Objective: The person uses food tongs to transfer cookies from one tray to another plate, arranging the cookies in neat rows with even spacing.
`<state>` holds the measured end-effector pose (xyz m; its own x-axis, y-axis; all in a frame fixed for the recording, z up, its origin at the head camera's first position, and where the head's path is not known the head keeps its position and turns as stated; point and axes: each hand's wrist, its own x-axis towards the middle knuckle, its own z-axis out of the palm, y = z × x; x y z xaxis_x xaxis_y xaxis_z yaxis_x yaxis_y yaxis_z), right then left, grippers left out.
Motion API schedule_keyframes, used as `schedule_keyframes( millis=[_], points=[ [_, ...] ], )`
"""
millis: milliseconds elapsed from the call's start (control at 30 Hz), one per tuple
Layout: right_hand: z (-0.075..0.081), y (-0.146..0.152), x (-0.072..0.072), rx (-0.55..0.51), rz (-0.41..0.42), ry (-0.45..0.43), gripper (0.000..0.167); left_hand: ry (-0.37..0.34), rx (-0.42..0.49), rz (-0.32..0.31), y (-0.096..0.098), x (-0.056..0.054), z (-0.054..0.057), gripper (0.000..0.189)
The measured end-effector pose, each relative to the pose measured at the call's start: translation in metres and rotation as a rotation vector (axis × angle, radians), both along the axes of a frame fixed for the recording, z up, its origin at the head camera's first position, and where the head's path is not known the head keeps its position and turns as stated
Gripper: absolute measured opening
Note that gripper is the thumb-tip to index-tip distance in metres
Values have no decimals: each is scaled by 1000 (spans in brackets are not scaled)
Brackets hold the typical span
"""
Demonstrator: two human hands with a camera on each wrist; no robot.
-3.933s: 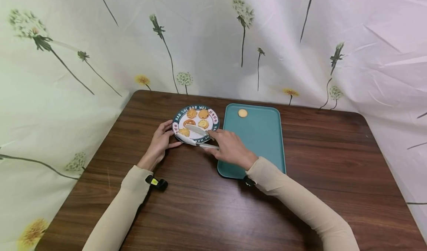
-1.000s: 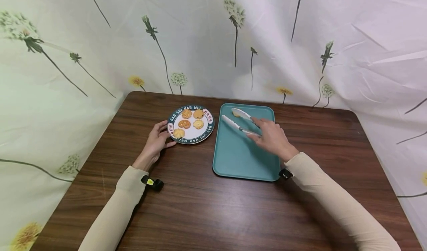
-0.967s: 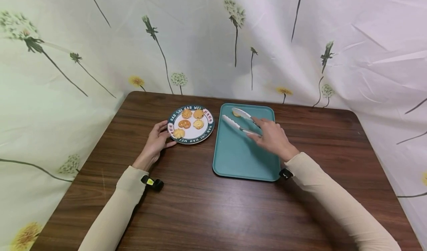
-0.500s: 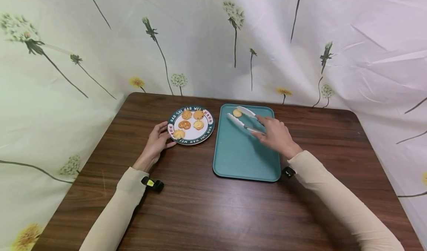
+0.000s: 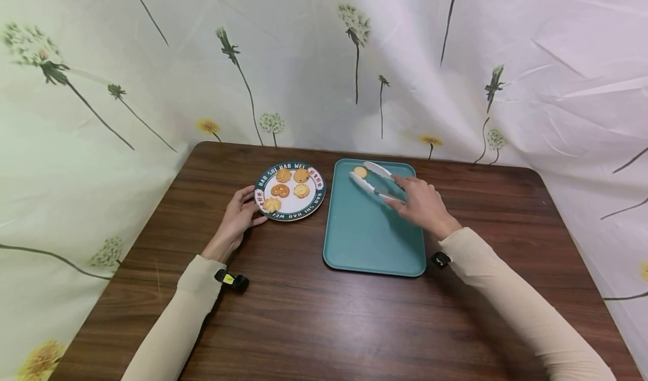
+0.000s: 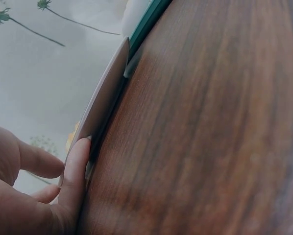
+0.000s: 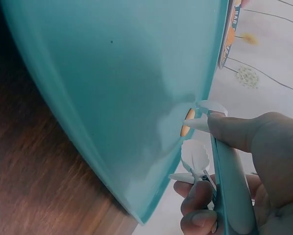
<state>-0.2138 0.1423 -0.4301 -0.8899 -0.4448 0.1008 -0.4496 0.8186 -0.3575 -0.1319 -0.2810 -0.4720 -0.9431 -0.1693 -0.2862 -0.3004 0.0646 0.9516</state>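
My right hand grips a pair of tongs with pale tips over the far part of the teal tray. The tongs' arms stand apart. A round cookie lies on the tray beside the tips, and in the right wrist view the cookie shows close by one tip. My left hand holds the left rim of a round plate with a dark lettered border. In the left wrist view fingers press at the rim of the plate.
Several cookies sit on the plate, among them a pretzel-shaped one and a scalloped one. Tray and plate stand side by side near the back of the brown wooden table. A floral cloth hangs behind it.
My right hand has carried the tongs from above the plate to above the tray, then drawn them slightly right, uncovering the round cookie. My left hand has stayed at the plate's rim.
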Motion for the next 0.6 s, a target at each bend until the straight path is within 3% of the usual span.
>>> schedule_keyframes(
  millis=[600],
  points=[
    [-6, 0, -2, 2, 5, -11, 67, 6, 8, 3, -1, -2, -2, 62]
  ],
)
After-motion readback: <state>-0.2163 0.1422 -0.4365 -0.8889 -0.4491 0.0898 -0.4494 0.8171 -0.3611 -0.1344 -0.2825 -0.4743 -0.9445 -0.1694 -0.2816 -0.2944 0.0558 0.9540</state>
